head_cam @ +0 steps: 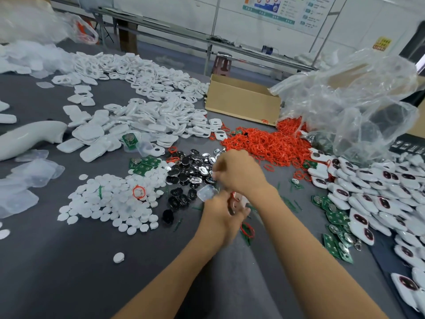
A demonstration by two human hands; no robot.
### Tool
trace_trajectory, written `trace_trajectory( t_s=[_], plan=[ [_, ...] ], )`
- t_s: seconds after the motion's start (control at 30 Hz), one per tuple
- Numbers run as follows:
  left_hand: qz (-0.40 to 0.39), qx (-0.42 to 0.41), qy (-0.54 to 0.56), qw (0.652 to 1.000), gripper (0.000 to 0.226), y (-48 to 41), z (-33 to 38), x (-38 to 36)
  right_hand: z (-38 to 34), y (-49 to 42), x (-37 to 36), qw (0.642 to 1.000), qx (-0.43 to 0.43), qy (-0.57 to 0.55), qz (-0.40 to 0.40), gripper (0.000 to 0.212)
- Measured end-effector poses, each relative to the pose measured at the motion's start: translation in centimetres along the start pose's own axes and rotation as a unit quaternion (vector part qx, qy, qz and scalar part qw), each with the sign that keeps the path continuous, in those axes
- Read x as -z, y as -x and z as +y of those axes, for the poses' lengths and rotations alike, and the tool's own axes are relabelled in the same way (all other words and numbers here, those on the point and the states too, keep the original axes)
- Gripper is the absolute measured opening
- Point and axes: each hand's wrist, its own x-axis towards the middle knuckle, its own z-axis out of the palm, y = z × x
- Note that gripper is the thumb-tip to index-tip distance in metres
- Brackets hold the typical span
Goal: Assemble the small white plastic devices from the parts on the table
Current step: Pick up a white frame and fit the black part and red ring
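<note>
My left hand [220, 217] grips a small white plastic piece [207, 192] with a red ring at its fingers, low in the middle of the grey table [69, 261]. Just above it, my right hand [239, 171] has its fingers curled over the black and silver parts [188, 171]; what it pinches is blurred. White round discs [110, 203] lie to the left, red rings [264, 146] behind the hands, white shells [138, 111] farther back, green circuit boards [335, 217] at the right.
Assembled white devices [379, 194] are heaped along the right edge. A cardboard box [241, 100] and a crumpled clear plastic bag [349, 107] stand at the back right. Clear plastic covers [25, 180] lie at the left.
</note>
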Motion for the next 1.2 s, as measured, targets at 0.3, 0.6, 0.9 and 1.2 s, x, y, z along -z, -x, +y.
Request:
trace_trajectory(
  t_s=[0.3, 0.6, 0.9, 1.2],
  plan=[
    [-0.031, -0.014, -0.031, 0.999, 0.018, 0.3, 0.3, 0.3, -0.4, -2.9, -0.5, 0.994, 0.024, 0.006, -0.110, 0.028],
    [-0.041, 0.089, 0.217, 0.971, 0.030, 0.1, 1.6, 1.4, 5.8, 3.2, 1.3, 0.721, -0.039, -0.691, -0.033, 0.022],
    [-0.120, 0.094, 0.346, 0.926, 0.043, 0.0, 2.8, 2.1, 7.5, 7.1, -1.9, 0.543, 0.004, -0.836, -0.081, 0.048],
    [-0.133, 0.096, 0.327, 0.931, 0.051, 0.2, 2.8, 2.0, 7.8, 7.2, -1.1, 0.557, 0.038, -0.826, -0.072, 0.042]
  ],
)
